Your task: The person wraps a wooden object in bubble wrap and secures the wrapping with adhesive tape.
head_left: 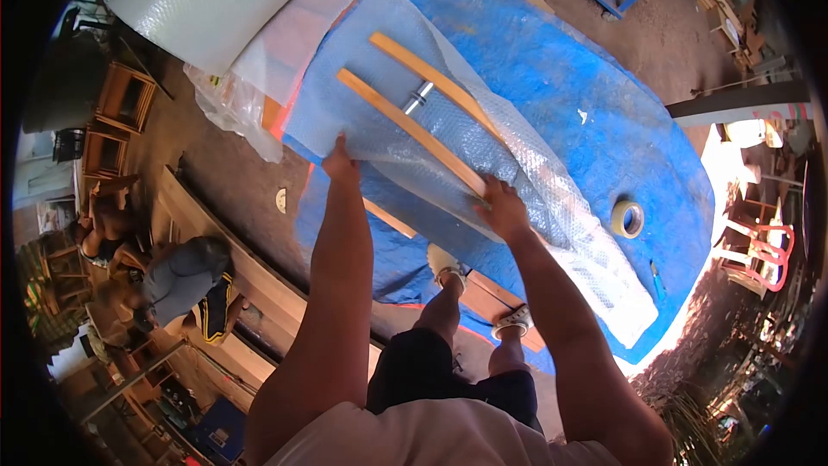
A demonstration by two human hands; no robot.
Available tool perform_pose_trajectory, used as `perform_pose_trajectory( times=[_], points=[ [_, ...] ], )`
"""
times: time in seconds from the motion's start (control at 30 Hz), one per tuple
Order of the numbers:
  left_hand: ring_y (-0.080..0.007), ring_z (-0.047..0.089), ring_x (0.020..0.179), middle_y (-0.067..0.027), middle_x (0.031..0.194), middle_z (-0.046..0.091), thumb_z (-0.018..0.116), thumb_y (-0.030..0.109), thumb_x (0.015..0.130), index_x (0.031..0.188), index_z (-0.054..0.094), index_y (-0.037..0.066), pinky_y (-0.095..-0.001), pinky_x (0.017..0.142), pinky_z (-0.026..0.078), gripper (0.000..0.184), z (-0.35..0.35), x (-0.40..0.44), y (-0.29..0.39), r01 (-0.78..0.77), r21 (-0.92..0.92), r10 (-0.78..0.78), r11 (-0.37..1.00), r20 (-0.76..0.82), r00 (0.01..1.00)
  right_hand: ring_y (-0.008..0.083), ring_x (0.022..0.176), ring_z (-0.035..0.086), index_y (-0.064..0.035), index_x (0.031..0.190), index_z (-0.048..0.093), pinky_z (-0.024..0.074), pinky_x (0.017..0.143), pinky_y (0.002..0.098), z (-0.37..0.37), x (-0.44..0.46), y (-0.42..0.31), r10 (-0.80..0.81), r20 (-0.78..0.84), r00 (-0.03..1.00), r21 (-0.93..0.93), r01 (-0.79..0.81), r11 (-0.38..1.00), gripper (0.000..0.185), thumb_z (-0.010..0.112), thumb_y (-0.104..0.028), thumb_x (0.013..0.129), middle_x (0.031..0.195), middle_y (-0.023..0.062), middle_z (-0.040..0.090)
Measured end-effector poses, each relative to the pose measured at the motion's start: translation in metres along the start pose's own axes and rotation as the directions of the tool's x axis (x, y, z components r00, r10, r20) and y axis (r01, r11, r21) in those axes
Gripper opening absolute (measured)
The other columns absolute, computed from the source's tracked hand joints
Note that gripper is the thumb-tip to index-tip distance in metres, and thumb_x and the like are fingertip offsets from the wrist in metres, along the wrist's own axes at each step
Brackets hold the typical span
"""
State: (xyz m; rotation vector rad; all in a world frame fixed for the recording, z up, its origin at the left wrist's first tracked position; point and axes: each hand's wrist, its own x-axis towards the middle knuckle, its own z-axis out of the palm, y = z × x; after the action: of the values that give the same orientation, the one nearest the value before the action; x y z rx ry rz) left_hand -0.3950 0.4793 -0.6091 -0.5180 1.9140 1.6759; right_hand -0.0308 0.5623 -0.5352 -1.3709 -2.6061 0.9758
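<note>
A sheet of bubble wrap point(448, 134) lies spread over a blue tarp point(621, 138). On it rest two long wooden bars, the nearer bar point(405, 129) and the farther bar point(440, 82), with a shiny metal cylinder point(418, 97) between them. My left hand point(342, 161) pinches the near edge of the wrap at the left. My right hand point(503, 209) is at the near bar's right end, its fingers curled on the wrap's edge there; part of the grip is hidden.
A large roll of bubble wrap point(224, 0) stands at the upper left. A tape roll point(627, 218) and a blue-handled tool point(657, 280) lie on the tarp at right. Wooden boards point(500, 302) lie by my feet. Another person point(185, 280) bends down at the left, beside long planks point(250, 272).
</note>
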Motion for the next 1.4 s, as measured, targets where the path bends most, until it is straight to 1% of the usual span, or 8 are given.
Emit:
perform_pose_trajectory(
  times=[0.1, 0.2, 0.27, 0.37, 0.57, 1.03, 1.13, 1.4],
  points=[
    [-0.0234, 0.062, 0.086, -0.0092, 0.109, 0.063, 0.076, 0.024, 0.08, 0.125, 0.053, -0.001, -0.033, 0.069, 0.05, 0.056, 0.002, 0.014, 0.009, 0.085, -0.161, -0.075, 0.983, 0.065, 0.995, 0.0362, 0.109, 0.055, -0.0062, 0.118, 0.052, 0.0506, 0.089, 0.0447, 0.016, 0.018, 0.009, 0.09, 0.089, 0.992, -0.106, -0.081, 0.991, 0.045, 0.068, -0.017, 0.077, 0.116, 0.0163, 0.057],
    [-0.0237, 0.063, 0.086, -0.0098, 0.106, 0.065, 0.076, 0.02, 0.079, 0.115, 0.061, -0.001, -0.0345, 0.07, 0.05, 0.045, -0.023, 0.031, 0.028, -0.103, -0.139, 0.107, 0.985, 0.021, 0.994, 0.0348, 0.107, 0.057, -0.0049, 0.108, 0.054, 0.0525, 0.086, 0.0441, 0.016, 0.015, 0.014, 0.054, 0.117, 0.992, -0.172, -0.034, 0.985, 0.032, 0.064, -0.016, 0.079, 0.11, 0.0158, 0.058],
    [-0.0223, 0.064, 0.085, -0.0114, 0.099, 0.068, 0.075, 0.015, 0.079, 0.11, 0.064, -0.003, -0.0343, 0.072, 0.051, 0.038, -0.045, 0.033, 0.044, -0.298, 0.21, 0.311, 0.931, -0.032, 0.95, 0.0338, 0.105, 0.058, -0.0044, 0.103, 0.054, 0.0536, 0.083, 0.0436, 0.015, 0.012, 0.015, 0.02, 0.115, 0.993, -0.185, 0.002, 0.983, 0.027, 0.062, -0.016, 0.08, 0.106, 0.0153, 0.059],
    [-0.0151, 0.059, 0.072, -0.0069, 0.081, 0.066, 0.075, 0.017, 0.078, 0.096, 0.067, -0.001, -0.0304, 0.062, 0.047, 0.027, -0.074, -0.01, 0.069, -0.387, 0.08, 0.389, 0.919, -0.013, 0.921, 0.0311, 0.093, 0.06, -0.0054, 0.1, 0.055, 0.0554, 0.076, 0.0419, 0.035, -0.021, 0.02, -0.068, 0.129, 0.989, -0.239, 0.097, 0.966, 0.025, 0.061, -0.018, 0.08, 0.096, 0.014, 0.058],
    [-0.0079, 0.042, 0.054, 0.0036, 0.067, 0.05, 0.075, 0.015, 0.078, 0.08, 0.06, 0.009, -0.0276, 0.047, 0.031, 0.016, -0.127, -0.025, 0.073, -0.225, 0.291, 0.223, 0.93, 0.041, 0.974, 0.0311, 0.1, 0.057, -0.0094, 0.102, 0.057, 0.0527, 0.082, 0.0437, 0.062, -0.06, 0.01, -0.016, 0.15, 0.989, -0.233, 0.051, 0.971, 0.032, 0.069, -0.018, 0.073, 0.102, 0.0123, 0.055],
    [-0.0206, 0.058, 0.086, -0.0048, 0.094, 0.061, 0.071, 0.023, 0.081, 0.113, 0.058, 0.006, -0.0334, 0.078, 0.047, 0.038, -0.191, 0.011, 0.084, -0.18, 0.228, 0.205, 0.957, -0.093, 0.974, 0.0343, 0.108, 0.055, -0.0071, 0.118, 0.059, 0.0466, 0.091, 0.0449, -0.006, -0.069, 0.004, -0.05, 0.054, 0.997, 0.207, 0.038, 0.978, 0.044, 0.07, -0.028, 0.08, 0.113, 0.0141, 0.059],
    [-0.0259, 0.06, 0.095, -0.0101, 0.103, 0.064, 0.069, 0.035, 0.084, 0.118, 0.057, 0.001, -0.0356, 0.089, 0.044, 0.05, -0.232, 0.075, 0.066, -0.553, 0.553, 0.623, 0.623, 0.076, 0.778, 0.0354, 0.11, 0.055, -0.0064, 0.12, 0.059, 0.0448, 0.095, 0.0428, -0.005, -0.072, 0.002, -0.061, 0.123, 0.991, 0.211, 0.034, 0.977, 0.048, 0.072, -0.028, 0.079, 0.115, 0.0165, 0.06],
    [-0.0364, 0.061, 0.107, -0.0204, 0.116, 0.063, 0.068, 0.042, 0.082, 0.116, 0.062, 0.004, -0.0423, 0.091, 0.047, 0.051, -0.114, 0.053, 0.151, -0.522, 0.807, 0.563, 0.277, 0.304, 0.768, 0.037, 0.112, 0.054, -0.0029, 0.119, 0.059, 0.0457, 0.094, 0.045, 0.042, -0.014, -0.057, -0.055, 0.139, 0.989, 0.254, 0.018, 0.967, 0.055, 0.063, -0.045, 0.086, 0.116, 0.0213, 0.059]
  ],
)
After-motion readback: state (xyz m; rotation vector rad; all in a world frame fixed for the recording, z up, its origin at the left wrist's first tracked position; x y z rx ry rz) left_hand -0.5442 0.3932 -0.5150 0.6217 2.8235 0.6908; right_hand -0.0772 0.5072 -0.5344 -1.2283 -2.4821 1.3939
